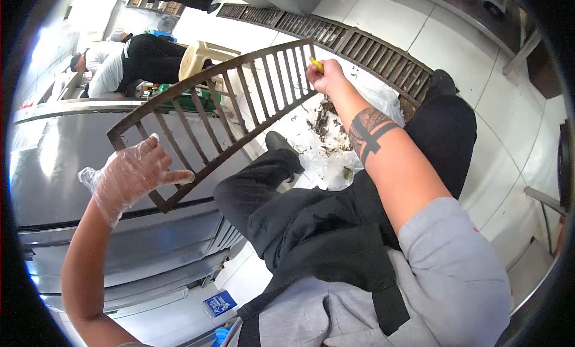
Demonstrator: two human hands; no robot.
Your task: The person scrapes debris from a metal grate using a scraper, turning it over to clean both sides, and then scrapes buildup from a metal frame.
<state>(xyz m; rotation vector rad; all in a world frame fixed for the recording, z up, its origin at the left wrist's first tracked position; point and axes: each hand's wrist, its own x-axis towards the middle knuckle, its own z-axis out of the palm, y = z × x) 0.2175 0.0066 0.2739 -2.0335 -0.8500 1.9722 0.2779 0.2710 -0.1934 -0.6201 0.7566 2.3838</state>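
1. The left hand, in a clear plastic glove, has its grip closed on the near left end of the grate, fingers and thumb at the end bars. This hold seems meant to prop the frame up off the floor, its slats within the right hand's reach.

2. The right hand, bare, pinches a small yellow piece beside the grate's far right end. Whether its fingers also bear on the frame, I cannot tell.

3. The grate is raised in front of the person, between the two hands, with the steel cabinet behind its left part. Its long axis runs from near left to far right; the slats cross that axis, and the frame is tilted, not flat.

4. Dark scraps lie on white plastic between the person's feet, just beyond the grate; the plastic probably serves to catch loose dirt.

5. Farther right, slatted floor grates lie end to end along the floor. At far left, another person bends forward, well apart from both hands.
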